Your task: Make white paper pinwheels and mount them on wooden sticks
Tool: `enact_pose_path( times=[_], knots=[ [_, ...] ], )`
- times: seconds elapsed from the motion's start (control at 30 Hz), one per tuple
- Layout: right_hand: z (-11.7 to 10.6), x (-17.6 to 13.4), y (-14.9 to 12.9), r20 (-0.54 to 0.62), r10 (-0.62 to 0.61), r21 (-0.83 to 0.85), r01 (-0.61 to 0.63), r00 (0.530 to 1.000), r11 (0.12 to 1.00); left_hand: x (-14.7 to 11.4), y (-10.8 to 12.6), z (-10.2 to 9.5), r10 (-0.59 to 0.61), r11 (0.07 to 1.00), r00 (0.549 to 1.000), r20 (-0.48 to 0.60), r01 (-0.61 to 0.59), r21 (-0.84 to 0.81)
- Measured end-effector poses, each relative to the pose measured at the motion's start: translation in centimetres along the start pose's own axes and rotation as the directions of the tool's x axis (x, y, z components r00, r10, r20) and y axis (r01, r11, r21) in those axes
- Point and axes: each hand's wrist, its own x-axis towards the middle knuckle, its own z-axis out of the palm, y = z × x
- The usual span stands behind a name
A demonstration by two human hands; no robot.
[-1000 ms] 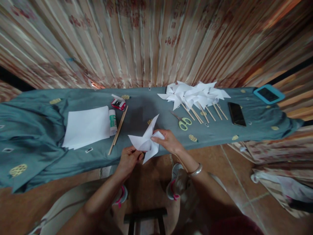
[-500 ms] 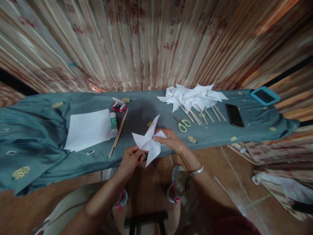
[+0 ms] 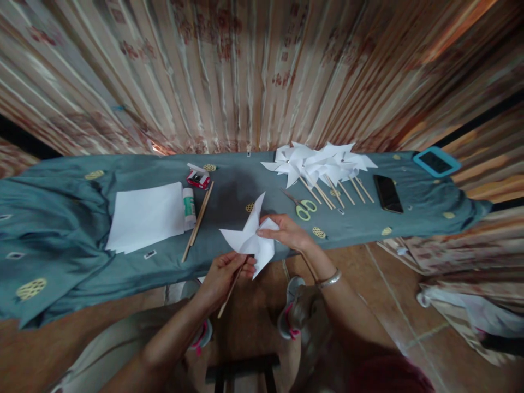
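Observation:
A white paper pinwheel (image 3: 246, 238) is held over the table's front edge, its blades spread. My right hand (image 3: 284, 231) is closed on its right side, thumb lying on top of the paper. My left hand (image 3: 227, 270) pinches a thin wooden stick (image 3: 228, 299) just below the pinwheel; the stick slants down toward my lap. A small dark bit shows at the stick's upper end, and I cannot make out what it is. Whether stick and paper are joined is hidden by the fingers.
On the green cloth (image 3: 143, 169) lie white paper sheets (image 3: 145, 215), a glue stick (image 3: 189, 207), loose wooden sticks (image 3: 198, 221) and a small red box (image 3: 198, 178). To the right are scissors (image 3: 303, 208), several finished pinwheels (image 3: 315, 164), a phone (image 3: 388, 194) and a blue-framed device (image 3: 436, 162).
The wooden stick in my left hand has come into view, pointing down below the hand. My left hand has shifted slightly right under the pinwheel, while my right hand keeps its hold.

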Motion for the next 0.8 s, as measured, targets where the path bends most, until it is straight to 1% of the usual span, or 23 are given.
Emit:
enact_pose_path(
  times=[0.03,0.1,0.17,0.27,0.4,0.47,0.53,0.6,0.63,0.8],
  knots=[
    [-0.2,0.0,0.0,0.013,0.000,-0.028,0.000,1.000,1.000,-0.2,-0.4,0.0,-0.043,0.999,0.999,0.012,0.043,-0.027],
    [-0.5,0.3,0.0,0.050,0.003,-0.095,0.002,0.999,0.996,-0.7,-1.2,0.0,-0.078,0.995,0.997,0.025,0.080,-0.061],
    [-0.5,0.8,0.1,0.092,0.017,-0.189,0.000,0.996,0.982,-1.0,-1.9,0.0,-0.062,0.993,0.997,0.043,0.066,-0.099],
    [-0.3,2.0,-0.1,0.140,0.045,-0.328,0.004,0.989,0.945,-1.4,-2.4,0.2,-0.034,0.983,0.999,0.035,0.040,-0.178],
    [-0.1,3.8,-1.2,0.176,0.073,-0.441,0.012,0.982,0.898,-1.6,-2.2,0.4,-0.132,0.950,0.990,0.043,0.139,-0.280],
    [0.0,4.7,-2.1,0.198,0.097,-0.538,0.025,0.975,0.843,-1.5,-2.2,0.4,-0.179,0.926,0.983,0.030,0.179,-0.332],
    [0.3,5.5,-3.0,0.230,0.134,-0.670,0.056,0.964,0.740,-1.3,-2.3,0.4,-0.218,0.907,0.976,0.009,0.206,-0.367],
    [0.6,6.4,-3.6,0.255,0.173,-0.757,0.084,0.951,0.648,-1.1,-2.4,0.3,-0.237,0.897,0.972,-0.007,0.216,-0.387],
    [0.8,6.7,-3.9,0.262,0.191,-0.780,0.091,0.946,0.619,-1.0,-2.5,0.3,-0.242,0.894,0.970,-0.011,0.219,-0.392],
    [1.5,8.0,-4.3,0.272,0.265,-0.839,0.093,0.925,0.536,-0.7,-2.9,0.2,-0.246,0.884,0.969,-0.018,0.216,-0.415]
  ],
)
